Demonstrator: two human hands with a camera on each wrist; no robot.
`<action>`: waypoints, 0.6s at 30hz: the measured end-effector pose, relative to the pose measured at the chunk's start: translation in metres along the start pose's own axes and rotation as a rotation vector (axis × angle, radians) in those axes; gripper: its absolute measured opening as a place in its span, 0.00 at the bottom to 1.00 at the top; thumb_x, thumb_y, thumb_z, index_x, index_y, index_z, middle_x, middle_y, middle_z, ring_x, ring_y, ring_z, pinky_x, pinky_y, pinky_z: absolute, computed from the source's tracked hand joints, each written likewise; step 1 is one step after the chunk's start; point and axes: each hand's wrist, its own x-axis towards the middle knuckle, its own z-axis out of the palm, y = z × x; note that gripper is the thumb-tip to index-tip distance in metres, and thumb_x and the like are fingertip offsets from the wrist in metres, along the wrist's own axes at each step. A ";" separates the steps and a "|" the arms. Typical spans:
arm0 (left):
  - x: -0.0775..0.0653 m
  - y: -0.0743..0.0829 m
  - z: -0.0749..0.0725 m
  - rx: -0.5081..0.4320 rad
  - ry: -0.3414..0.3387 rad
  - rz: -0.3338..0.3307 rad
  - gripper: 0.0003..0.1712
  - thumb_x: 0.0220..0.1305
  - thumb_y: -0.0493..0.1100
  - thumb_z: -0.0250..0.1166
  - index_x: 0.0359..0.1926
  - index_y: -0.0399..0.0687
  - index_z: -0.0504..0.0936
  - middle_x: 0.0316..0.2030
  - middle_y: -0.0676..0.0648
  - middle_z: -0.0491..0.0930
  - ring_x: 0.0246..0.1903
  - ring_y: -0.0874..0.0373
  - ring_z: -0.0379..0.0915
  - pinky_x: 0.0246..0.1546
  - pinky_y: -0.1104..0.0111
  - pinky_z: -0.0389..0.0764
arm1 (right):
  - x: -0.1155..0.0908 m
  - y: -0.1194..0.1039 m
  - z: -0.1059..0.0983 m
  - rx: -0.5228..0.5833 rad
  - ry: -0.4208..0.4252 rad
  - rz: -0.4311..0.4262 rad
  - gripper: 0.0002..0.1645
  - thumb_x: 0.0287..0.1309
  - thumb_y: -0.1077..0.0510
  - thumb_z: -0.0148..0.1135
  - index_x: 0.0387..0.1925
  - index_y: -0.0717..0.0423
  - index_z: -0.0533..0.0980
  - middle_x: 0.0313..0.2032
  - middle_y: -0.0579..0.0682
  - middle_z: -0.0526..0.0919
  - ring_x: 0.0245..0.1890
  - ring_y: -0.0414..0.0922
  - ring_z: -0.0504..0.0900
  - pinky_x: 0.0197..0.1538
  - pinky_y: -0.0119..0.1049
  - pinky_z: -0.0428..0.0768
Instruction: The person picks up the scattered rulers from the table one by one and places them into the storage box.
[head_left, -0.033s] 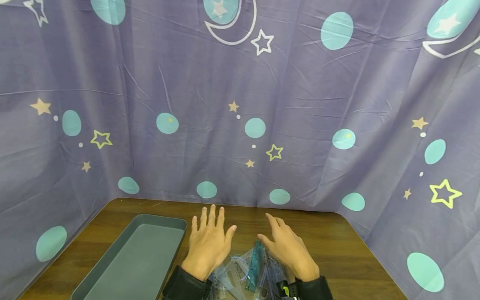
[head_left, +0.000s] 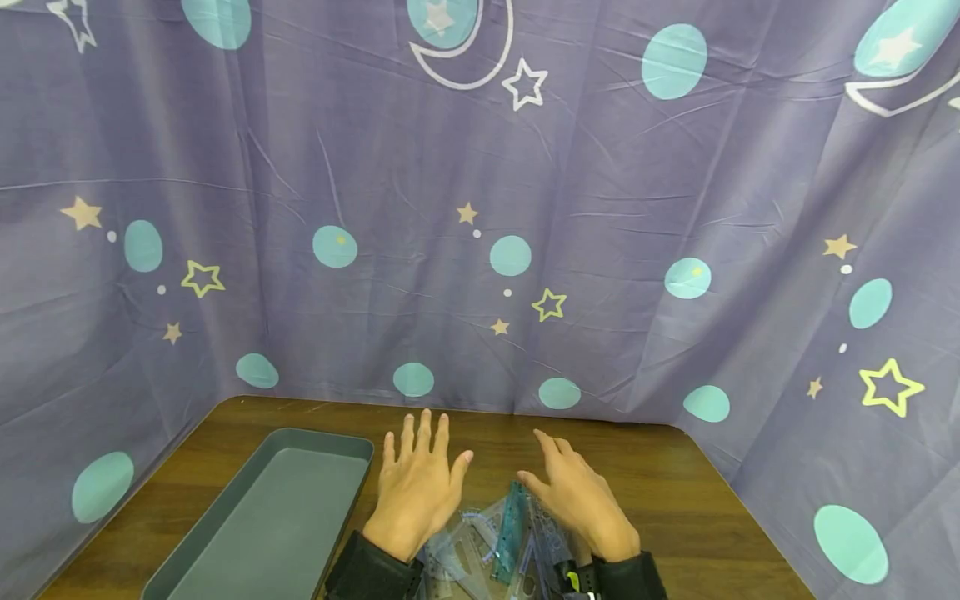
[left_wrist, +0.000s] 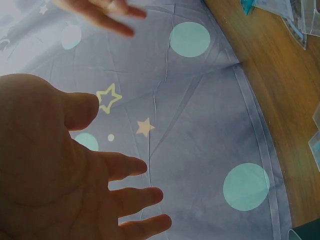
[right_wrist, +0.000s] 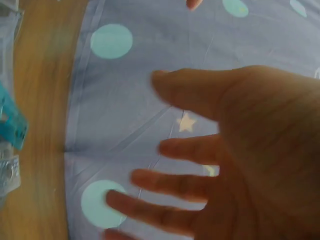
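My left hand (head_left: 417,492) is spread above the table, palm down with fingers straight, and holds nothing. To its right, my right hand (head_left: 583,498) has its thumb apart from the extended fingers and nothing in its grasp. Between and below the hands lies a pile of clear plastic rulers and drawing templates (head_left: 471,557), partly hidden by the wrists. A teal ruler (head_left: 511,532) lies on top of the pile, its far end close to my right thumb. In the right wrist view the teal ruler (right_wrist: 12,122) shows at the left edge.
A grey-green rectangular tray (head_left: 258,533) with a raised rim stands on the wooden table (head_left: 690,508), left of my left hand. A purple curtain (head_left: 450,167) with stars and dots surrounds the back and sides of the table.
My right hand has shifted very slightly to the right. My left hand, the tray and the pile stay as they were.
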 end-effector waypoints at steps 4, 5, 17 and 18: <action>0.000 0.000 0.000 -0.001 0.000 0.000 0.41 0.86 0.61 0.50 0.85 0.41 0.59 0.84 0.32 0.53 0.84 0.29 0.45 0.83 0.33 0.42 | 0.000 0.011 0.001 -0.013 -0.104 0.092 0.42 0.69 0.48 0.74 0.74 0.66 0.69 0.68 0.73 0.76 0.63 0.72 0.80 0.60 0.72 0.80; 0.000 -0.001 -0.001 -0.001 -0.002 -0.001 0.41 0.86 0.61 0.50 0.85 0.41 0.59 0.84 0.32 0.53 0.84 0.29 0.45 0.83 0.33 0.42 | 0.000 0.014 0.002 -0.010 -0.140 0.120 0.42 0.68 0.49 0.76 0.72 0.68 0.70 0.66 0.73 0.77 0.63 0.72 0.80 0.61 0.72 0.79; 0.000 -0.001 -0.002 -0.005 -0.025 -0.016 0.40 0.86 0.62 0.49 0.85 0.42 0.59 0.85 0.32 0.52 0.84 0.30 0.45 0.83 0.33 0.41 | 0.001 0.031 0.025 -0.108 -0.354 0.270 0.33 0.46 0.51 0.90 0.45 0.64 0.79 0.32 0.59 0.86 0.29 0.55 0.86 0.39 0.50 0.86; 0.000 -0.001 -0.002 -0.006 -0.025 -0.016 0.40 0.86 0.61 0.49 0.85 0.42 0.59 0.85 0.32 0.52 0.84 0.30 0.45 0.83 0.33 0.42 | 0.001 0.032 0.027 -0.137 -0.358 0.280 0.37 0.45 0.50 0.91 0.48 0.64 0.79 0.37 0.60 0.87 0.34 0.57 0.87 0.44 0.54 0.87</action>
